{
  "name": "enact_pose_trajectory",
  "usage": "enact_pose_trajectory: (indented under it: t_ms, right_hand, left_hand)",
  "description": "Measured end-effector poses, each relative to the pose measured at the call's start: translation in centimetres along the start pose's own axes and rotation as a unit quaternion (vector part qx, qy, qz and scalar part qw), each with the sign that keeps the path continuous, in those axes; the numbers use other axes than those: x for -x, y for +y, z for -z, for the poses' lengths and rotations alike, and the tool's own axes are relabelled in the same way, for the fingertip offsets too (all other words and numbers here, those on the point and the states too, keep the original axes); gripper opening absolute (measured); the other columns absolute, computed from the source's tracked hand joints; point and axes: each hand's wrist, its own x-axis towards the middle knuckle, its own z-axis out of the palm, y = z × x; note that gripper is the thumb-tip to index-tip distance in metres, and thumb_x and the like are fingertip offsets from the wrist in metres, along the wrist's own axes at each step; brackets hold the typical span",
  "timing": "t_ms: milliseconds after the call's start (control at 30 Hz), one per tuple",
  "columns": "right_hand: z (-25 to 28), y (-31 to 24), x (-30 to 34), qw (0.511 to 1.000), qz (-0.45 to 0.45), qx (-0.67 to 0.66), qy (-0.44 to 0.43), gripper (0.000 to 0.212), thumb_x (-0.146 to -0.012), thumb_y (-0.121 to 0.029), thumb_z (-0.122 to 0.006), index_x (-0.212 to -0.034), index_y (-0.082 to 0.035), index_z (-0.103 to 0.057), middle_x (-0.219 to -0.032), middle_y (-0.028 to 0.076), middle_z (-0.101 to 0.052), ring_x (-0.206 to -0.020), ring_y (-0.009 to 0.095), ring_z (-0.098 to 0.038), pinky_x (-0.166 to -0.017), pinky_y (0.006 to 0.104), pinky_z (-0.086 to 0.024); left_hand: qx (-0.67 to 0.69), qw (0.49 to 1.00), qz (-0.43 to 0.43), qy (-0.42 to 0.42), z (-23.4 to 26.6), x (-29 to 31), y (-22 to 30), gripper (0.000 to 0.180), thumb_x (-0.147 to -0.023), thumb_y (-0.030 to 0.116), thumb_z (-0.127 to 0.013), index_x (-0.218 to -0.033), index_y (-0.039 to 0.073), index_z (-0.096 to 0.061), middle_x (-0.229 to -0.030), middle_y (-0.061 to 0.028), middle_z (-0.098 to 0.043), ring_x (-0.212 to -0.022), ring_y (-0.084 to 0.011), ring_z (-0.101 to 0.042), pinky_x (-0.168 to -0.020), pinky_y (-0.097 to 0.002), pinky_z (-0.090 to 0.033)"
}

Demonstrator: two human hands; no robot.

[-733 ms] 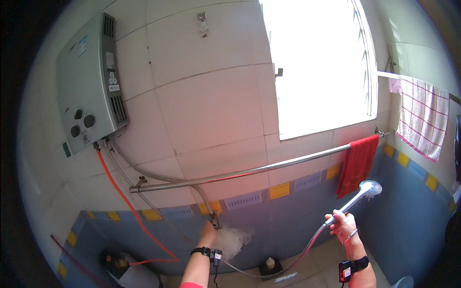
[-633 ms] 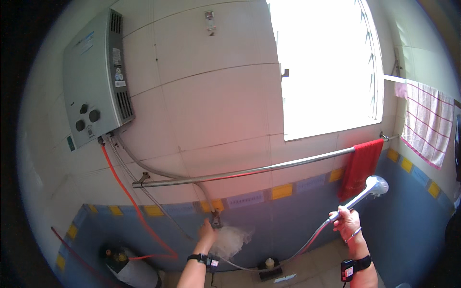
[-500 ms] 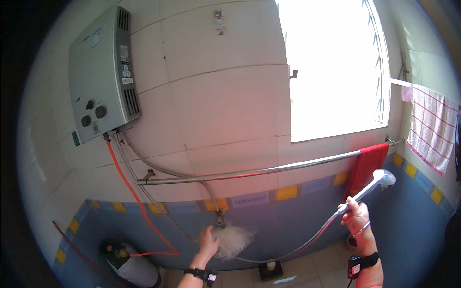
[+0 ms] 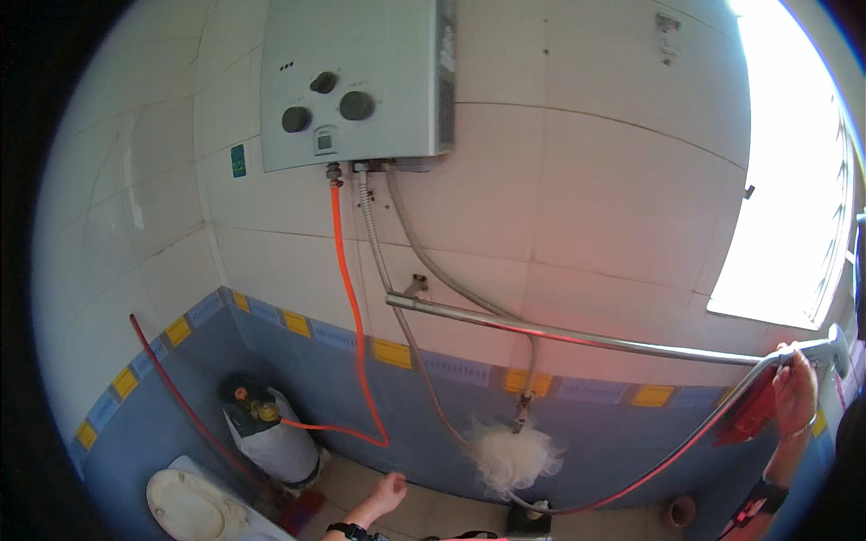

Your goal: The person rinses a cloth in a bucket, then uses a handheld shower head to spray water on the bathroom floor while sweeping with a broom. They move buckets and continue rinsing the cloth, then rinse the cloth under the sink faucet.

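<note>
At the far right, my right hand [image 4: 796,394] is wrapped round the handle of a chrome shower head [image 4: 839,350], held up by the end of the towel bar. Its flexible metal hose [image 4: 649,487] sags leftward from the hand, passing below a white mesh bath puff [image 4: 514,458]. The puff hangs from a wall tap [image 4: 523,410]. Low in the middle, my left hand [image 4: 386,494] has its fingers curled in and appears to hold nothing. It is apart from the puff, to its left.
A grey gas water heater [image 4: 361,90] hangs on the wall, an orange hose [image 4: 352,298] running down to a gas cylinder [image 4: 280,433]. A metal towel bar [image 4: 577,338] crosses the wall, with a red towel [image 4: 750,415] at its right. A toilet [image 4: 194,509] stands lower left.
The view has swung left toward the heater and cylinder. My left hand has moved away from the bath puff, leftward and down. My right hand still grips the shower head.
</note>
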Motion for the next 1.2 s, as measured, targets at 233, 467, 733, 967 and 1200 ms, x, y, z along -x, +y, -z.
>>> enact_pose_trajectory:
  t_ms: [233,467,733,967,1200]
  right_hand:
    - [-3.3,-0.2,-9.4,0.854,0.247,0.447,-0.096,0.037,-0.092,-0.011,-0.042,-0.128,-0.003,-0.039,-0.105,0.007,-0.056,-0.092,0.014,-0.056,-0.080,0.0261,-0.047]
    - [-16.5,-2.1,-15.1,0.848,0.294,0.433,-0.087,0.038,-0.090,-0.013,-0.045,-0.125,-0.001,-0.039,-0.104,0.011,-0.054,-0.090,0.014,-0.053,-0.085,0.0283,-0.044]
    - [-34.6,-6.2,-14.8,0.931,0.216,0.286,-0.059,0.025,-0.082,-0.024,-0.062,-0.084,0.000,-0.056,-0.074,0.009,-0.060,-0.060,0.013,-0.059,-0.057,0.0224,-0.053]
    - [-38.8,-9.6,-18.2,0.936,0.280,0.210,0.027,0.027,-0.082,-0.017,-0.060,-0.083,0.009,-0.054,-0.071,0.014,-0.059,-0.056,0.020,-0.061,-0.052,0.0295,-0.056]
    - [-41.5,-11.2,-22.6,0.897,0.352,0.261,0.058,0.030,-0.080,-0.018,-0.063,-0.086,0.009,-0.053,-0.076,0.015,-0.059,-0.059,0.019,-0.061,-0.053,0.0288,-0.057]
  left_hand:
    - [-0.188,0.943,0.032,-0.273,1.2,-3.1,-16.5,0.037,-0.078,0.028,-0.052,-0.107,0.004,-0.056,-0.103,-0.0172,-0.059,-0.093,-0.0340,-0.057,-0.079,-0.0405,-0.045]
    - [-0.210,0.942,0.060,-0.256,4.8,-4.8,-24.3,0.035,-0.082,0.027,-0.048,-0.104,0.002,-0.057,-0.102,-0.0172,-0.060,-0.088,-0.0346,-0.058,-0.076,-0.0421,-0.046]
    - [-0.141,0.977,0.032,-0.157,7.6,-13.7,-11.1,0.033,-0.082,0.026,-0.048,-0.101,0.001,-0.058,-0.100,-0.0181,-0.060,-0.088,-0.0343,-0.058,-0.077,-0.0418,-0.045]
    - [-0.104,0.981,-0.035,-0.161,7.2,-14.7,-3.9,0.032,-0.081,0.025,-0.048,-0.098,0.000,-0.058,-0.098,-0.0189,-0.060,-0.089,-0.0341,-0.058,-0.077,-0.0415,-0.045]
    - [-0.101,0.981,-0.023,-0.162,7.2,-16.3,-1.6,0.030,-0.081,0.024,-0.048,-0.095,-0.001,-0.059,-0.096,-0.0197,-0.060,-0.089,-0.0339,-0.058,-0.077,-0.0413,-0.045]
